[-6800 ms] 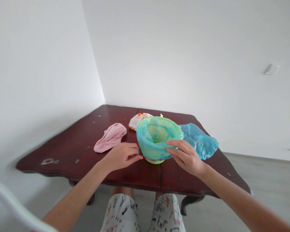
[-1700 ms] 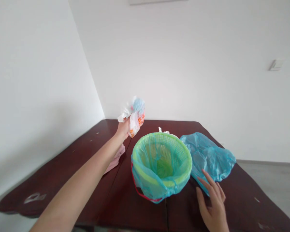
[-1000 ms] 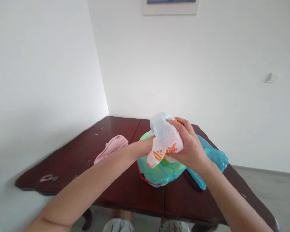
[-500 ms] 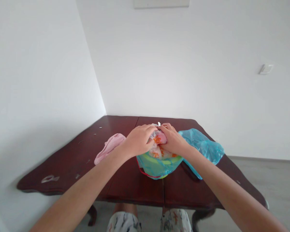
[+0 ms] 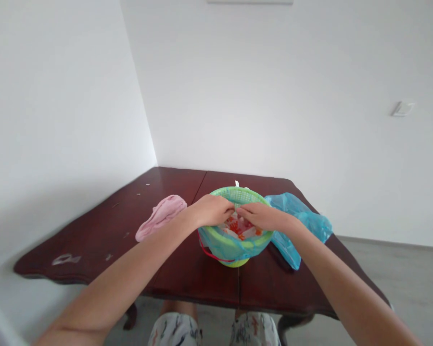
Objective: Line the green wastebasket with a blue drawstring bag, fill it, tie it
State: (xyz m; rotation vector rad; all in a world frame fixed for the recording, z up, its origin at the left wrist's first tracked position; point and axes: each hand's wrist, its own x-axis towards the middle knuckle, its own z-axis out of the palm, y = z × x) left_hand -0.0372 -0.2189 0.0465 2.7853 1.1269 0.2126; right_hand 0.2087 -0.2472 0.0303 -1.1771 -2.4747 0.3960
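Observation:
A light green basket (image 5: 263, 198), partly wrapped in thin blue plastic (image 5: 218, 242), stands on the table with a red handle (image 5: 212, 256) hanging down its front. Inside it lies a crumpled white plastic bag (image 5: 240, 229) with orange and pink print. My left hand (image 5: 216, 210) reaches over the left rim, its fingers curled together at the bag. From the right, my right hand (image 5: 259, 215) bends over the same bag, fingers close together and thumb tucked beneath. The fingertips of both hands nearly meet above the basket's middle. What lies under the bag is hidden.
A folded pink cloth (image 5: 162, 216) rests left of the basket on the dark wooden table (image 5: 104, 230). To the right, a crumpled blue plastic bag (image 5: 303, 214) spreads out, with a dark object (image 5: 279, 258) partly beneath it. White walls border the table behind and at left.
Both hands have gone lower, and the printed bag, earlier bulging above the rim, now sits down inside the basket. The basket's far rim and inner wall have come into sight.

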